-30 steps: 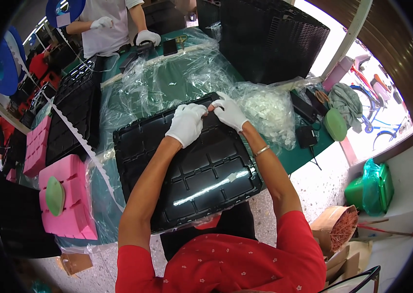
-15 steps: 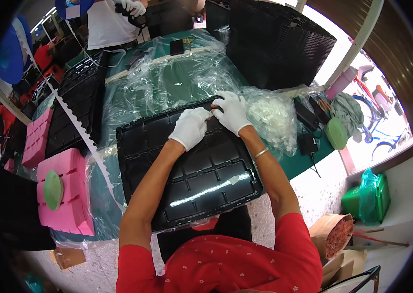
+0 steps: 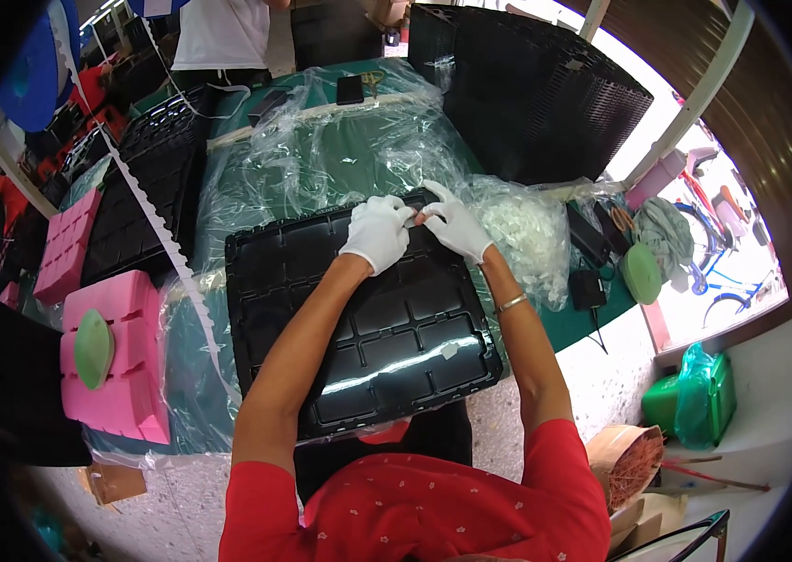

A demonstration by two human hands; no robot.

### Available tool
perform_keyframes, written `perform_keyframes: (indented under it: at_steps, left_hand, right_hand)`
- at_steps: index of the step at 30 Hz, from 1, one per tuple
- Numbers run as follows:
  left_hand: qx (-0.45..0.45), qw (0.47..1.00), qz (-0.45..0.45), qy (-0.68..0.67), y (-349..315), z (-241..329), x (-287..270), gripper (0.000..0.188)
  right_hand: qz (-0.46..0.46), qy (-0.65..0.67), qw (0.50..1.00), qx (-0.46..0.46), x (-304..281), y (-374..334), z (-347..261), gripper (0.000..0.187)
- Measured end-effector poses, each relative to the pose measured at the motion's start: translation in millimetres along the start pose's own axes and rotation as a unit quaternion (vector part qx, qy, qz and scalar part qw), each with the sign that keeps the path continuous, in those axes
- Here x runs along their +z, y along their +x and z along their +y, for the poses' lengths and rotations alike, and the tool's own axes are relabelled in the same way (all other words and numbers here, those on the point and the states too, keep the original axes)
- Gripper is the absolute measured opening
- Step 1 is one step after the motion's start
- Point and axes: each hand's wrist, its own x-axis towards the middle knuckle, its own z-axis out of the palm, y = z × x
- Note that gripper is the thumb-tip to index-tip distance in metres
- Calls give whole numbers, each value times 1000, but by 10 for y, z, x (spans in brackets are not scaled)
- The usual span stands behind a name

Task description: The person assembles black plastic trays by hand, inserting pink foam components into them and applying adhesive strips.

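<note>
A glossy black plastic tray (image 3: 387, 337) with several rectangular pockets lies in front of me on the green table. Both my hands wear white gloves and meet at the tray's far edge. My left hand (image 3: 375, 232) rests with curled fingers on that edge. My right hand (image 3: 452, 223) pinches something small at the same spot, fingertips touching the left hand's; what it pinches is too small to tell. A bracelet sits on my right wrist.
Crumpled clear plastic sheet (image 3: 340, 140) covers the table beyond the tray. A bag of white pieces (image 3: 532, 234) lies right of my hands. A tall black tray stack (image 3: 536, 94) stands at the back right, pink foam blocks (image 3: 115, 361) at the left. Another person (image 3: 223, 37) stands at the far end.
My view has shifted, so the tray sits lower and more centred. Both hands stay together at the tray's far edge. The person at the far end has moved a little.
</note>
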Motion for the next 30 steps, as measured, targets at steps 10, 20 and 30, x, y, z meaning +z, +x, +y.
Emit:
perform_keyframes:
  at_steps: [10, 20, 30]
  left_hand:
    - [16, 999, -3, -27, -1, -39, -13, 20]
    - [121, 991, 39, 27, -210, -28, -46, 19]
    - [38, 994, -99, -22, -332, 89, -284, 28]
  right_hand:
    - [71, -30, 997, 3, 28, -65, -3, 19]
    - [118, -202, 972, 36, 195, -16, -288, 11]
    - [133, -179, 973, 52, 222, 34, -359, 8]
